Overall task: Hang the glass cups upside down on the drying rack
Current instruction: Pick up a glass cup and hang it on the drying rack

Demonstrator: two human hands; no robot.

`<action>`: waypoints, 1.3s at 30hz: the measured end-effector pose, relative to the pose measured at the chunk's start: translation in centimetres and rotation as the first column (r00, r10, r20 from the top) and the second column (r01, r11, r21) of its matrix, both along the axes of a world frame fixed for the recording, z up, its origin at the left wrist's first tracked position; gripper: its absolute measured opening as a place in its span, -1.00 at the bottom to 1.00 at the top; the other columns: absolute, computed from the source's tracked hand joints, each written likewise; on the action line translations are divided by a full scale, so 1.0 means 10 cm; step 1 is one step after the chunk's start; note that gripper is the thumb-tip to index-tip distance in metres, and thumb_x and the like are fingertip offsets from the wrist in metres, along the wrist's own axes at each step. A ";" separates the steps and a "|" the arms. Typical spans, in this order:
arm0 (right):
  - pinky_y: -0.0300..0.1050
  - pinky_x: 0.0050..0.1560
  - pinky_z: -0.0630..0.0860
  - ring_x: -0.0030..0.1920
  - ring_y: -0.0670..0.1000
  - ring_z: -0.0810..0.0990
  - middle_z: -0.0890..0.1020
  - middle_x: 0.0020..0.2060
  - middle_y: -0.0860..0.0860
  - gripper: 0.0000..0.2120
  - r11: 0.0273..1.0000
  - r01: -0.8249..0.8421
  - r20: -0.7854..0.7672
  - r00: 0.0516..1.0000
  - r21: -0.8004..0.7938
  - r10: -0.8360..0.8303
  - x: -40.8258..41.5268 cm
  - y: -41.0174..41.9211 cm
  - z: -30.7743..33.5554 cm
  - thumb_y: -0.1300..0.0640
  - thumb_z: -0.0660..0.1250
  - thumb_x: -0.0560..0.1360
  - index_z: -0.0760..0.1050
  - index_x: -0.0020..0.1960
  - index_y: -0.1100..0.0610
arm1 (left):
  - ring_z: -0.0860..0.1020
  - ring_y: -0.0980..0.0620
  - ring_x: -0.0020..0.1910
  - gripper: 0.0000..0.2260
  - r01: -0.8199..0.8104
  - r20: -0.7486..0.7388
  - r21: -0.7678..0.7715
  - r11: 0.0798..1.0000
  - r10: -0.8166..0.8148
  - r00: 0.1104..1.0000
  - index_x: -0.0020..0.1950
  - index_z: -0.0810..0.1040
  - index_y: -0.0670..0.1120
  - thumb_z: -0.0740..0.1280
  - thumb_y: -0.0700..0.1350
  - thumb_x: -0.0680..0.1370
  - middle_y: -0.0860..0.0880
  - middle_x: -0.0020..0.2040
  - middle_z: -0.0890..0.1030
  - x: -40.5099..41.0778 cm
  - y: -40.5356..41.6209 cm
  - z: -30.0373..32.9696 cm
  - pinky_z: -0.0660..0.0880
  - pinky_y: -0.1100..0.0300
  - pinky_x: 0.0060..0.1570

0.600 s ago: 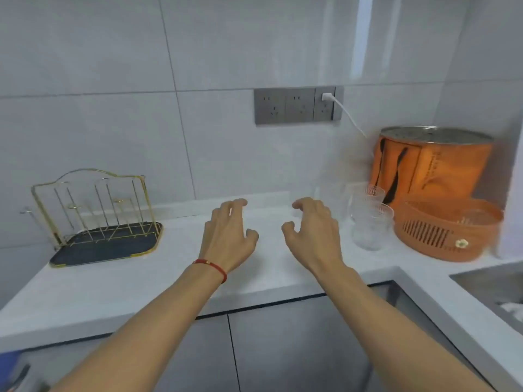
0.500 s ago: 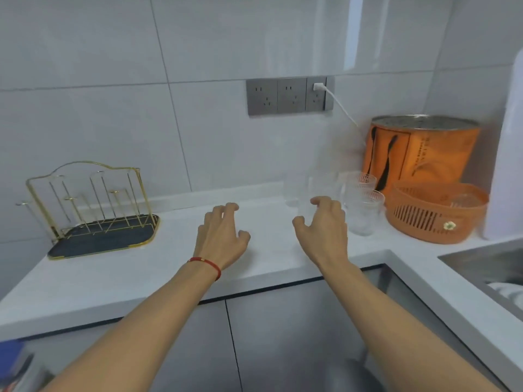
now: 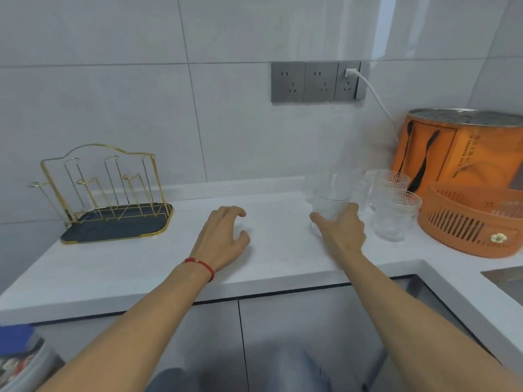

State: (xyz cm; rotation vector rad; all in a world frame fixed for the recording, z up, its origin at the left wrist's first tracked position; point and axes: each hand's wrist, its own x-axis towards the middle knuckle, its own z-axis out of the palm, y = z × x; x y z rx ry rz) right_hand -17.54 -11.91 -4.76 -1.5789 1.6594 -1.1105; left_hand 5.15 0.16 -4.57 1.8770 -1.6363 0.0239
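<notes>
A gold wire drying rack point(image 3: 107, 190) on a dark tray stands at the left of the white counter, with no cups on its pegs. Several clear glass cups stand upright at the right. My right hand point(image 3: 341, 230) wraps around the nearest glass cup point(image 3: 329, 203), thumb on its left side and fingers on its right. Another cup point(image 3: 394, 215) and a further one point(image 3: 389, 181) stand just right of it. My left hand point(image 3: 223, 239), with a red string at the wrist, hovers over the counter with its fingers apart and holds nothing.
An orange slotted basket point(image 3: 469, 222) and an orange container with a metal lid point(image 3: 464, 148) fill the right corner. A white cable runs from the wall sockets point(image 3: 317, 82) down behind the container. A sink edge point(image 3: 506, 275) shows at the far right.
My right hand has reached forward and right to the nearest glass cup and closed around it. My left hand has stayed over the counter. The head camera has shifted slightly.
</notes>
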 end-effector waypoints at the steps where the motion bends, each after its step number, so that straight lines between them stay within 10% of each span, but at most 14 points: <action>1: 0.21 0.27 0.50 0.25 0.24 0.55 0.59 0.23 0.12 -0.26 0.996 -0.080 0.015 0.997 -0.037 0.080 0.06 0.06 -0.02 -0.16 0.52 0.35 0.33 0.39 0.13 | 0.47 0.01 0.26 -0.64 0.019 -0.083 -0.031 0.999 -0.021 0.996 0.31 0.47 0.03 0.36 -0.02 0.52 0.04 0.30 0.52 -0.01 -0.03 0.01 0.39 0.19 0.21; 6: -0.21 0.05 0.50 0.18 -0.10 0.54 0.49 0.22 -0.07 -0.24 0.830 -0.540 0.018 0.837 -0.141 0.548 0.65 0.43 0.06 -0.25 0.58 0.25 0.37 0.37 -0.18 | 0.66 0.11 0.09 -0.24 0.094 -0.791 -0.046 0.994 -0.094 0.604 0.48 0.32 0.12 0.51 0.27 0.35 0.05 0.26 0.55 0.05 0.01 0.24 0.64 0.18 -0.01; 10: -0.10 0.23 0.58 0.25 -0.07 0.62 0.55 0.27 -0.03 -0.38 0.673 -0.731 0.200 0.647 -0.111 0.736 1.20 0.62 0.11 -0.31 0.53 0.36 0.47 0.37 -0.26 | 0.70 0.07 0.00 -0.39 -0.099 -0.898 -0.127 0.987 -0.072 0.435 0.35 0.53 -0.04 0.53 0.15 0.36 -0.19 0.20 0.61 0.43 0.24 0.31 0.68 0.00 -0.13; 12: 0.11 0.24 0.66 0.19 0.16 0.72 0.63 0.27 0.18 -0.54 0.613 -0.790 0.573 0.509 0.015 0.642 1.45 0.68 0.14 -0.24 0.34 0.57 0.53 0.39 -0.05 | 0.66 -0.19 0.13 -0.51 -0.155 -0.943 -0.170 0.973 -0.115 0.313 0.30 0.55 -0.19 0.51 0.04 0.47 -0.32 0.23 0.60 0.69 0.38 0.27 0.66 -0.24 -0.04; 15: 0.10 -0.02 0.73 -0.02 0.23 0.78 0.71 0.14 0.30 -0.59 0.535 -0.841 0.665 0.448 0.086 0.597 1.79 0.75 0.25 -0.07 0.19 0.70 0.56 0.34 0.20 | 0.59 -0.27 0.26 -0.47 -0.115 -0.954 -0.226 0.967 -0.196 0.225 0.39 0.47 -0.21 0.46 0.00 0.50 -0.29 0.30 0.56 1.04 0.58 0.26 0.60 -0.29 0.12; 19: 0.11 0.05 0.73 0.01 0.19 0.76 0.64 0.28 0.23 -0.66 0.653 -0.757 0.638 0.495 -0.016 0.590 2.02 0.63 0.43 0.02 0.24 0.64 0.58 0.28 0.20 | 0.63 -0.07 0.18 -0.59 -0.222 -0.813 -0.167 0.961 -0.007 0.582 0.23 0.59 -0.03 0.34 0.20 0.51 -0.05 0.16 0.68 1.50 0.81 0.27 0.64 -0.05 0.07; 22: 0.10 0.05 0.71 0.14 0.22 0.70 0.59 0.30 0.17 -0.64 0.770 -0.616 0.563 0.583 -0.165 0.586 2.05 0.41 0.71 -0.01 0.28 0.48 0.57 0.22 0.08 | 0.56 -0.08 0.10 -0.75 -0.519 -0.264 -0.089 0.850 0.482 0.835 0.04 0.59 -0.05 0.28 0.09 0.55 -0.04 0.03 0.65 1.92 0.99 0.06 0.52 0.06 -0.03; 25: 0.02 0.00 0.73 0.10 0.08 0.69 0.64 0.07 0.01 -0.55 0.766 -0.549 0.449 0.622 -0.335 0.642 2.22 0.23 1.08 -0.09 0.30 0.42 0.56 0.29 -0.10 | 0.41 -0.12 0.24 -0.69 -0.597 0.095 -0.025 0.802 0.597 0.797 0.15 0.53 -0.10 0.32 0.06 0.52 -0.09 0.19 0.51 2.14 1.01 -0.20 0.45 -0.01 0.18; 35: 0.07 0.14 0.69 -0.01 -0.04 0.71 0.63 0.10 0.00 -0.37 0.624 -0.704 0.153 0.613 -0.340 0.775 3.88 0.16 1.89 -0.15 0.42 0.36 0.39 0.38 -0.01 | 0.28 -0.14 0.29 -0.58 -0.682 0.021 0.118 0.722 0.685 0.728 0.26 0.34 -0.08 0.19 0.16 0.53 -0.13 0.25 0.34 2.24 0.90 -0.37 0.51 -0.01 0.17; 39: -0.08 -0.10 0.67 -0.11 -0.02 0.71 0.61 0.08 0.02 -0.42 0.524 -0.797 -0.080 0.568 -0.300 0.819 4.44 0.29 2.03 -0.15 0.45 0.38 0.47 0.32 0.06 | 0.29 -0.14 0.32 -0.54 -0.682 0.056 0.147 0.717 0.682 0.729 0.32 0.32 -0.05 0.16 0.19 0.53 -0.12 0.30 0.35 2.26 0.89 -0.38 0.48 0.01 0.24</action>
